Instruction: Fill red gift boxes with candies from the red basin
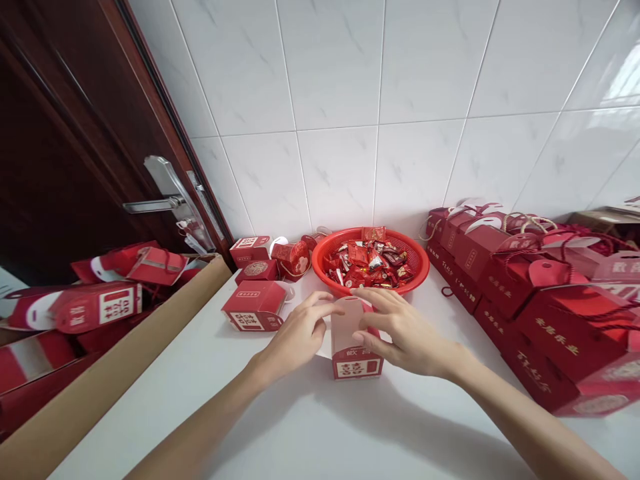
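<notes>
So there's a small red and white gable-top cardboard box [349, 333] standing upright on the white table [280, 413], about midway between the left edge and the stacked dark red cardboard boxes [510, 293] on the right, just in front of the round red plastic basket [424, 267] of wrapped sweets [367, 261] near the far edge.

Left hand [304, 325] is loosely curled, index fingertip at the raised flap, not gripping. Right hand [397, 325] is curved round the flap's other side, thumb against it, definitely not clenched; can't tell if it's actually pinching.

I'd guess it's light, stiff but easily creased, maybe a bit slick. Hold it by the lower side walls, since the thin flap probably bends.

Writing: 囍 on the front's cream label, 歡喜 above, partly covered. The stack has gold 安居乐业 and what looks like 百年好合. Sweet wrappers are too small to read, and I can't spot a brand.
</notes>
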Tool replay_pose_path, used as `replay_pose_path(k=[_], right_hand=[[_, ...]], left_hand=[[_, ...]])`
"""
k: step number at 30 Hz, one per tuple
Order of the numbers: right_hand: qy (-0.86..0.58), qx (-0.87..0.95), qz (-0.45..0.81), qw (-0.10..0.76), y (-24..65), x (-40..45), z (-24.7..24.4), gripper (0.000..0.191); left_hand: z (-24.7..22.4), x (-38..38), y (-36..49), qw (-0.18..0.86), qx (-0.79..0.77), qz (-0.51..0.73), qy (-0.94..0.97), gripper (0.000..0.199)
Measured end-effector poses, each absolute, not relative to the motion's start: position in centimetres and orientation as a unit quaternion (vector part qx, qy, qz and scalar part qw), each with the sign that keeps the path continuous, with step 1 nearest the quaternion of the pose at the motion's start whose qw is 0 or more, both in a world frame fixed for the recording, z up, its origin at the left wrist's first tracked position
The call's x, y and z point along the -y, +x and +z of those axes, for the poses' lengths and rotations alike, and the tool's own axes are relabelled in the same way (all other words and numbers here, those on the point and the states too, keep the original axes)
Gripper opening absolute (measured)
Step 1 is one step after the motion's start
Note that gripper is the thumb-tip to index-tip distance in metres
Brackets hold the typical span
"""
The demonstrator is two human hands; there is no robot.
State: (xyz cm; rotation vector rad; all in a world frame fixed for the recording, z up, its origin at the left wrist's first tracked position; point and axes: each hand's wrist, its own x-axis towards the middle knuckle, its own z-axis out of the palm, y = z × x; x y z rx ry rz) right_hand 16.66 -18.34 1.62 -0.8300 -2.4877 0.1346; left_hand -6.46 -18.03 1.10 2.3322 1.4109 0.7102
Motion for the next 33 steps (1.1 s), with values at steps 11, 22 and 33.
replay_pose_path(k=[11, 22, 33], right_hand=[[-0.450, 0.882, 0.126, 0.060, 18.5, 18.7, 3.3, 0.044], [-0.450, 0.877, 0.164, 0.036, 18.4, 18.8, 3.2, 0.052], [-0.483, 0.869, 0.102, 0.012, 18.7, 18.3, 3.9, 0.058]], left_hand=[[0.9, 19.8, -6.5, 0.223, -0.559, 0.123, 0.789, 0.091], [0.1, 20.2, -7.3, 0.311, -0.555, 0.156, 0.756, 0.100], [-3.5, 20.0, -5.6, 0.294, -0.588, 0.248, 0.712, 0.096]])
